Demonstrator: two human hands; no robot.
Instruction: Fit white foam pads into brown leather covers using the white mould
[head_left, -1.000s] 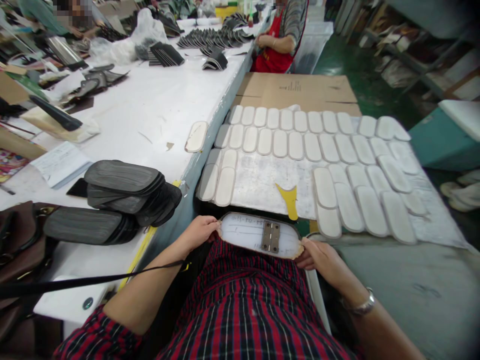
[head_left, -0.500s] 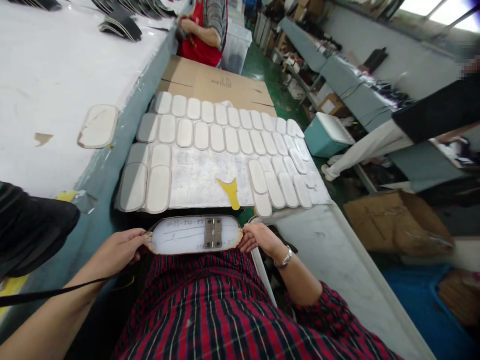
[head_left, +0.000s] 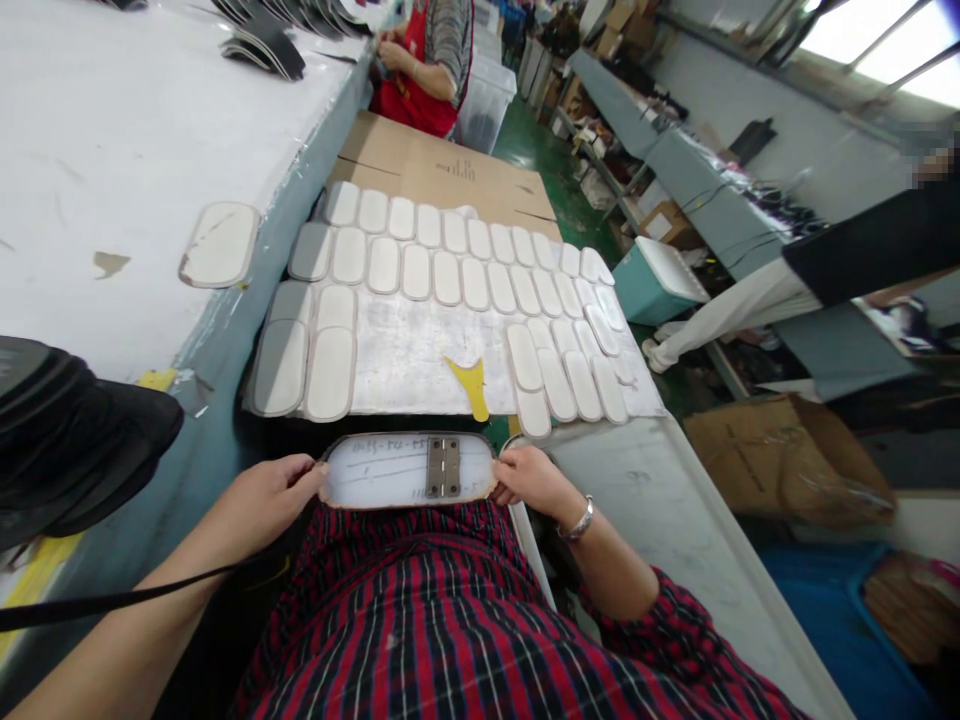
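A white oval plastic template with a metal hinge (head_left: 409, 470) (handwriting along its top) lies level against the person's stomach, pinched at its ends by the left hand (head_left: 262, 497) and right hand (head_left: 531, 478). Beyond lie white oval pads (head_left: 457, 280) and a yellow cutout (head_left: 470, 384).

head cam | faces forward-down | close over hands (head_left: 409, 485) | far edges probably distorted
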